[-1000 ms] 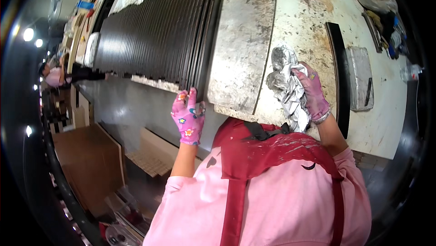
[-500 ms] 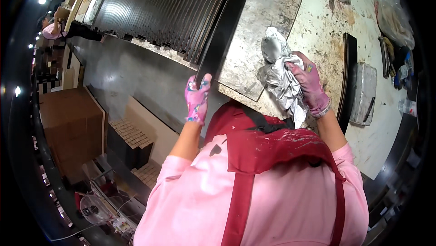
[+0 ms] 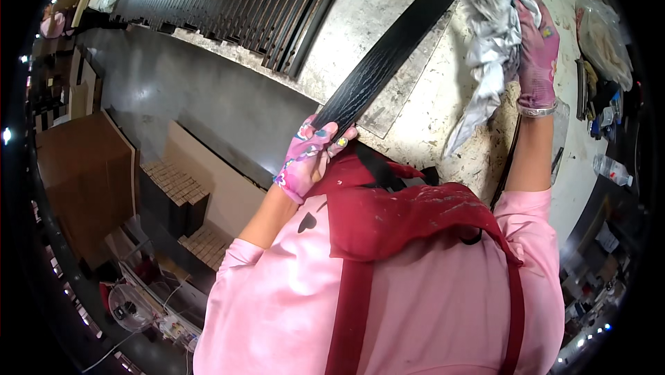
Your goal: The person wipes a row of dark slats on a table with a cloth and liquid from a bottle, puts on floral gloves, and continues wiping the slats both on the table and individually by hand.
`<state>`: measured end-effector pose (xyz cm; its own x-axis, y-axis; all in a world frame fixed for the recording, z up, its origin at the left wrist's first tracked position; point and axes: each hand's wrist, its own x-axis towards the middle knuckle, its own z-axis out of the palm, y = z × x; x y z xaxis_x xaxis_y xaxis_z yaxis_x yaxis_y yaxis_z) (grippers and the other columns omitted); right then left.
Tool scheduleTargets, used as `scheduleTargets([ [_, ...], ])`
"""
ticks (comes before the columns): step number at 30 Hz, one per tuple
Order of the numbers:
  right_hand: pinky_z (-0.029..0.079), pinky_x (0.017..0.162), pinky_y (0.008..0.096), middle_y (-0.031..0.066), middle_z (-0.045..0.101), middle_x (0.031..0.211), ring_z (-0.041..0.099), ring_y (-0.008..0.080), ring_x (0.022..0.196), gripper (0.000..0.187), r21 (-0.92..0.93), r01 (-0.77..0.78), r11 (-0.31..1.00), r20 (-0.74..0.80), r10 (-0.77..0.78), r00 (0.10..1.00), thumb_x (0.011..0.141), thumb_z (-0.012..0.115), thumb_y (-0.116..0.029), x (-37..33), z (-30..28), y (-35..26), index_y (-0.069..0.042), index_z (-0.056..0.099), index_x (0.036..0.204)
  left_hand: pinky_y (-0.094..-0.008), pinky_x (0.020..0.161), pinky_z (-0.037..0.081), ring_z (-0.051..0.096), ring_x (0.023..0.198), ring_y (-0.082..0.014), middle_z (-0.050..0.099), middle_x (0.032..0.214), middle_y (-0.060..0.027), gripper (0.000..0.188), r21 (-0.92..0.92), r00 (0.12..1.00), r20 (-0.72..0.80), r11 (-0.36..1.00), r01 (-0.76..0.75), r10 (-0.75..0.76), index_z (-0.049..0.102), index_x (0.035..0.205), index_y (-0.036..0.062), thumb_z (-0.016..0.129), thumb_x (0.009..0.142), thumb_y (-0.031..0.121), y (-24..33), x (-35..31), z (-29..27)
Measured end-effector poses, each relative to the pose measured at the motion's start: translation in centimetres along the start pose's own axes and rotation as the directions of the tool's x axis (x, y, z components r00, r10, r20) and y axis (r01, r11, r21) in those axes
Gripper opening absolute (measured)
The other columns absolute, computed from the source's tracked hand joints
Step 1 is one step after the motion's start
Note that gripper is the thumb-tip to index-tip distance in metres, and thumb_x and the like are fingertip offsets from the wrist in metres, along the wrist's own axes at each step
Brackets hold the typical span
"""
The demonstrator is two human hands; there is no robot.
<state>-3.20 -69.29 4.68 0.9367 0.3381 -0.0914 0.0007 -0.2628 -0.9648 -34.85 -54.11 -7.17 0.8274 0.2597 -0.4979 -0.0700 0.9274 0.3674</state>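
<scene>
In my left hand (image 3: pixel 312 157), gloved in pink with a flower pattern, is the near end of a long black strip (image 3: pixel 388 56). Its upper face has a streaky, wood-grain look. From my hand the strip slants away to the right over the stained worktable (image 3: pixel 443 91). My right hand (image 3: pixel 537 56), in a matching glove, grips a crumpled silvery-grey rag (image 3: pixel 488 39) just past the strip's far end. The rag is partly blurred, and one tail of it hangs toward me. Whether the rag touches the strip's tip, I cannot tell.
Many black strips (image 3: pixel 228 1) lie side by side at the far left. On the right are a plastic bag (image 3: pixel 603 39) and a clear bottle (image 3: pixel 612 169). Left on the floor stand a brown carton (image 3: pixel 83 181), stacked strips (image 3: pixel 173 188) and a fan (image 3: pixel 130 307).
My left hand has brought the black strip away from the row, swinging its far end right and turning a grained face up. My right hand has moved the rag farther away and right.
</scene>
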Motion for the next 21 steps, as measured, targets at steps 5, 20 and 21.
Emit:
scheduleTargets([
  [5, 0.054, 0.078, 0.041, 0.0123, 0.062, 0.112, 0.062, 0.0242, 0.099, 0.034, -0.444, 0.751, 0.489, 0.687, -0.353, 0.636, 0.083, 0.056, -0.017, -6.5, 8.9, 5.3, -0.008, 0.06, 0.116, -0.0399, 0.081, 0.059, 0.064, 0.104, -0.0369, 0.06, 0.105, -0.0146, 0.06, 0.14, 0.991, -0.058, 0.981, 0.131, -0.124, 0.023, 0.137, -0.0026, 0.059, 0.09, -0.002, 1.2, 0.7, -0.4],
  [20, 0.055, 0.079, 0.0361, 0.0227, 0.065, 0.107, 0.065, 0.0275, 0.099, 0.051, -0.75, 0.185, 0.635, 0.178, -0.076, 0.981, 0.098, 0.045, -0.047, 15.4, 3.4, 6.5, -0.007, 0.056, 0.128, -0.0262, 0.065, 0.054, 0.067, 0.094, -0.0276, 0.062, 0.112, -0.0214, 0.03, 0.178, 0.952, -0.138, 0.939, 0.294, -0.272, 0.051, 0.121, -0.0035, 0.059, 0.094, 0.008, 3.0, 0.4, -4.1],
  [21, 0.054, 0.083, 0.0372, 0.0222, 0.065, 0.11, 0.065, 0.0282, 0.1, 0.05, -0.736, 0.192, 0.649, 0.234, -0.022, 0.972, 0.098, 0.044, -0.047, 11.4, 5.0, 3.6, -0.008, 0.056, 0.128, -0.0253, 0.067, 0.055, 0.067, 0.1, -0.0286, 0.062, 0.115, -0.0218, 0.033, 0.036, 0.908, -0.187, 0.921, 0.387, -0.374, 0.048, 0.124, -0.003, 0.058, 0.095, 0.007, 2.9, 0.5, -5.5],
])
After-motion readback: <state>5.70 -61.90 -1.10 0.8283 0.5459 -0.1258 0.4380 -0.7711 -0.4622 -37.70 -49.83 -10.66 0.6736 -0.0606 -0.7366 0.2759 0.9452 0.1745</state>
